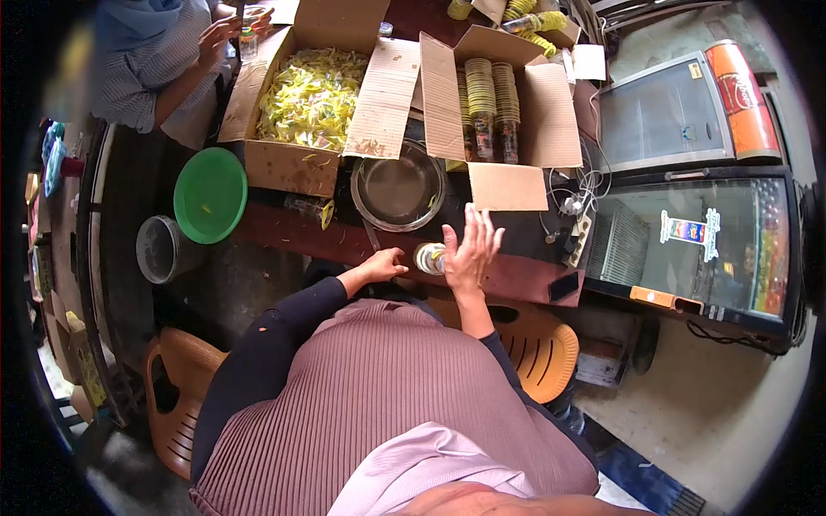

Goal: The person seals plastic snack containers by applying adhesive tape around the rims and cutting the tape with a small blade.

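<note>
A small round jar or cup [429, 258] stands near the table's front edge, between my two hands. My right hand [469, 254] is raised just right of it, fingers spread; whether it touches the jar is hard to tell. My left hand [381, 266] rests at the table edge to the left, fingers curled together, beside a thin strip; anything inside them is too small to make out. Behind the jar sits a round metal bowl [398, 185]. A clear cup with a yellow rim [311, 209] lies on its side left of the bowl.
An open box of yellow strips [314, 96] and a box of stacked cups [490, 107] stand behind. A green basin [211, 195] and grey bucket [161, 249] are left. Cables [587, 185] and a phone [564, 286] lie right. Another person's hands [225, 34] hold a jar at upper left.
</note>
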Demonstrator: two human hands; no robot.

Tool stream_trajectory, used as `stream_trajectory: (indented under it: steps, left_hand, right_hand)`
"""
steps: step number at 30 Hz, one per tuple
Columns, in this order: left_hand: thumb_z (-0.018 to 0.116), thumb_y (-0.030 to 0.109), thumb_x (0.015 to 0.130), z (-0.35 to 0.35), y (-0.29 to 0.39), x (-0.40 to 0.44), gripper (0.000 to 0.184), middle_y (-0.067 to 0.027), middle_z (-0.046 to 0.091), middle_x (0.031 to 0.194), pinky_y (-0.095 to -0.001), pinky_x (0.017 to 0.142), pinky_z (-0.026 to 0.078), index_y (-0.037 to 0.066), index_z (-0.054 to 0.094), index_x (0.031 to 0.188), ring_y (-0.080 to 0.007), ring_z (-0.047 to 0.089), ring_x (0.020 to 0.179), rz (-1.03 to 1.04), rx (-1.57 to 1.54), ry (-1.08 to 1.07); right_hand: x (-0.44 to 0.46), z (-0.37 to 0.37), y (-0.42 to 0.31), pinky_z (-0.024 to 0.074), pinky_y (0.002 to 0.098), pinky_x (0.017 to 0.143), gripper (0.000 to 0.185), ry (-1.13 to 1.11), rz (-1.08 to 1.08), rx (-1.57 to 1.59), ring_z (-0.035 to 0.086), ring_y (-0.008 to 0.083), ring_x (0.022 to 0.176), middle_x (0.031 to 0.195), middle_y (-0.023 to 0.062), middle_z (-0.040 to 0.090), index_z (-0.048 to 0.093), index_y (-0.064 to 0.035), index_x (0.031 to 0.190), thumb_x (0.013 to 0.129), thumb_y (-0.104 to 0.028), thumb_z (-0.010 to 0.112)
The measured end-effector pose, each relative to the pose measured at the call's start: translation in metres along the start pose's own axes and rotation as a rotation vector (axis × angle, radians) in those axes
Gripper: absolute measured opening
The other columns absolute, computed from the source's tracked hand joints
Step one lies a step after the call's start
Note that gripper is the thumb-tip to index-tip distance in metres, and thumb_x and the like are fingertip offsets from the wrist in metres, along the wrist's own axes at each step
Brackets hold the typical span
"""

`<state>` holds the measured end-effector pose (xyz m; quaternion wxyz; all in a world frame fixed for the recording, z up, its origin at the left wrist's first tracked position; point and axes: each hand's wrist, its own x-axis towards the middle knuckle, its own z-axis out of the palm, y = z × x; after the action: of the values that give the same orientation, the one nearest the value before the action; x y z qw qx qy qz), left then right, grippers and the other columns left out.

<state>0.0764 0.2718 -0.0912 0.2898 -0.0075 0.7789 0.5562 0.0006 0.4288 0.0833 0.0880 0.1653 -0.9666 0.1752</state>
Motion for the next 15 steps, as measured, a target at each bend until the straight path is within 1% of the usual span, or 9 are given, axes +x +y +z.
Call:
stream_trajectory:
  steps: [1,3,5,6,7,11,13,14,15]
  left_hand:
    - [0.069,0.028,0.084,-0.003,0.010,-0.006,0.064,-0.0166,0.068,0.093,-0.0345,0.065,0.053,-0.006,0.042,0.131,-0.0227,0.066,0.070,-0.005,-0.004,0.006]
    - [0.072,0.027,0.080,-0.010,0.029,-0.018,0.067,-0.0190,0.065,0.097,-0.0378,0.082,0.051,-0.002,0.043,0.132,-0.0285,0.064,0.092,-0.147,-0.169,-0.014]
    - [0.073,0.026,0.078,0.005,0.014,-0.011,0.069,-0.0194,0.064,0.098,-0.0385,0.083,0.050,-0.001,0.042,0.134,-0.0297,0.063,0.095,-0.040,-0.084,0.019]
    - [0.074,0.025,0.077,0.009,0.011,-0.003,0.071,-0.0197,0.062,0.100,-0.0392,0.085,0.049,0.000,0.041,0.135,-0.0309,0.062,0.097,0.078,0.000,0.063]
    - [0.076,0.022,0.074,0.012,0.014,0.000,0.075,-0.0225,0.054,0.112,-0.0414,0.090,0.048,0.007,0.039,0.138,-0.0351,0.057,0.106,0.061,0.047,0.050]
    - [0.079,0.023,0.071,0.015,0.029,0.004,0.079,-0.0245,0.044,0.125,-0.0436,0.096,0.045,0.013,0.040,0.139,-0.0398,0.050,0.114,0.184,0.100,0.126]
    - [0.079,0.026,0.072,0.017,0.037,0.006,0.079,-0.0237,0.042,0.129,-0.0447,0.099,0.042,0.013,0.040,0.139,-0.0407,0.047,0.118,0.194,0.102,0.107]
    - [0.080,0.025,0.070,0.019,0.039,0.006,0.081,-0.0229,0.043,0.128,-0.0457,0.099,0.042,0.015,0.040,0.139,-0.0407,0.046,0.118,0.200,0.129,0.132]
    - [0.082,0.025,0.068,0.023,0.038,0.008,0.083,-0.0220,0.043,0.127,-0.0468,0.100,0.041,0.016,0.040,0.140,-0.0408,0.046,0.118,0.208,0.157,0.155]
  right_hand:
    - [0.000,-0.009,-0.004,0.0156,0.0584,0.110,0.061,0.038,-0.020,0.014,0.035,0.0318,0.133,0.138,0.0113,0.047,0.043,-0.0067,0.138,0.094,-0.049,0.045]
    - [-0.013,0.011,0.004,0.0203,0.0567,0.110,0.056,0.054,-0.131,-0.041,0.037,0.0313,0.132,0.141,0.0113,0.044,0.043,-0.0110,0.138,0.094,-0.045,0.047]
    - [-0.036,0.061,0.040,0.0268,0.0510,0.109,0.052,-0.561,0.114,0.114,0.042,0.0315,0.129,0.137,0.0125,0.048,0.048,-0.0104,0.134,0.094,-0.043,0.049]
    - [-0.033,0.054,0.029,0.0330,0.0461,0.106,0.049,-0.168,-0.094,0.098,0.048,0.0321,0.122,0.127,0.0144,0.056,0.054,-0.0067,0.127,0.093,-0.041,0.052]
    - [-0.020,0.040,0.015,0.0355,0.0454,0.103,0.048,-0.027,-0.157,0.047,0.051,0.0331,0.117,0.118,0.0153,0.060,0.058,-0.0043,0.121,0.091,-0.042,0.054]
    - [-0.018,0.020,0.023,0.0373,0.0449,0.100,0.055,-0.223,-0.043,0.315,0.049,0.0319,0.117,0.126,0.0139,0.053,0.052,-0.0054,0.126,0.086,-0.041,0.061]
    - [-0.020,-0.012,0.010,0.0368,0.0452,0.100,0.055,-0.328,-0.055,0.206,0.049,0.0321,0.117,0.127,0.0146,0.052,0.051,-0.0055,0.127,0.082,-0.033,0.066]
    - [-0.028,-0.011,0.014,0.0422,0.0450,0.096,0.050,-0.288,-0.105,0.170,0.054,0.0345,0.111,0.122,0.0158,0.053,0.053,-0.0065,0.122,0.078,-0.020,0.070]
    - [-0.036,-0.009,0.020,0.0422,0.0450,0.096,0.050,-0.293,-0.105,0.168,0.054,0.0345,0.111,0.122,0.0158,0.053,0.053,-0.0065,0.122,0.078,-0.020,0.070]
